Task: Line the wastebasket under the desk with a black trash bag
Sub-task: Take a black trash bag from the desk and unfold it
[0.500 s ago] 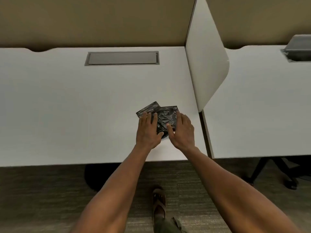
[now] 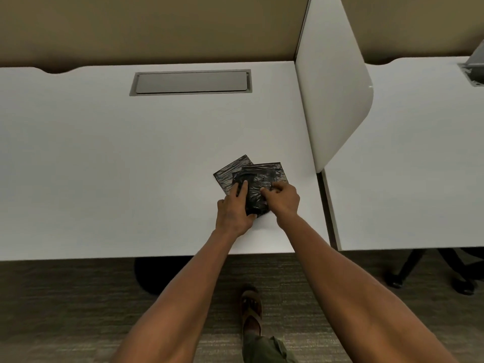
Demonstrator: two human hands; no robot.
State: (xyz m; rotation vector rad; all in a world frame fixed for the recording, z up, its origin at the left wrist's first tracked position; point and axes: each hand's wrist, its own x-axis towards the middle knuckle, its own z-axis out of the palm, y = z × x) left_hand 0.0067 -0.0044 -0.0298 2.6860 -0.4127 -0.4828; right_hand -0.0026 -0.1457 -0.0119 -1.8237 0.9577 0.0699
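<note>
Folded black trash bags (image 2: 258,176) lie in a small overlapping stack on the white desk (image 2: 104,166), near its right end. My left hand (image 2: 234,209) rests flat on the stack's left side, fingers over the lower bag. My right hand (image 2: 282,199) curls over the right side, its fingers and thumb pinching the top folded bag. A dark round shape (image 2: 148,275) shows under the desk's front edge, most of it hidden; it looks like the black wastebasket.
A grey cable-tray lid (image 2: 191,82) is set into the desk's far side. A white divider panel (image 2: 332,95) separates this desk from the neighbouring desk (image 2: 408,153). A chair base (image 2: 429,271) stands under that desk. My sandalled foot (image 2: 251,310) is on the carpet.
My right hand has gone from lying flat on the bags to curling and pinching the top one. The left hand stays on the stack.
</note>
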